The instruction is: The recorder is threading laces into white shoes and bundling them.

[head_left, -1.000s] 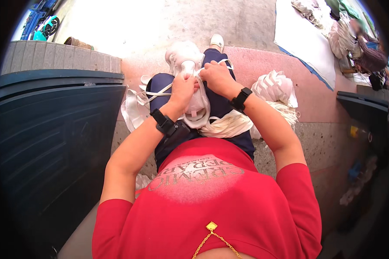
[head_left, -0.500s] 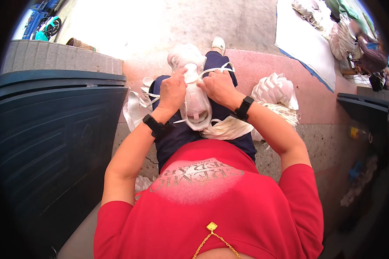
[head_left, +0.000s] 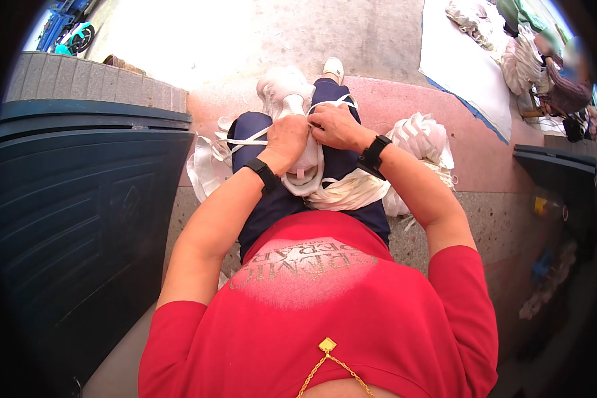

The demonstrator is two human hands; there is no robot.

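Observation:
A pale pinkish-white sneaker (head_left: 288,89) lies along my lap, toe pointing away and heel opening toward me. My left hand (head_left: 287,140) is closed over the lacing area, hiding most of the tongue; a flat white shoelace (head_left: 249,141) runs from it to the left. Right beside it, my right hand (head_left: 338,126) pinches at the eyelet edge, with a lace end looping above its knuckles. The fingertips of both hands nearly meet, and the exact grip on the lace is partly hidden. A bundle of cream laces (head_left: 348,194) rests across my right thigh.
More white shoe uppers (head_left: 209,166) lie by my left knee, and a stack of them (head_left: 421,139) stands to my right. Dark blue door panels (head_left: 86,219) rise at the left. Farther right, a person sits near piled shoes beside a white sheet (head_left: 467,73).
My left hand has moved right, across the sneaker to beside my right hand, drawing the left lace with it. The right hand has barely shifted.

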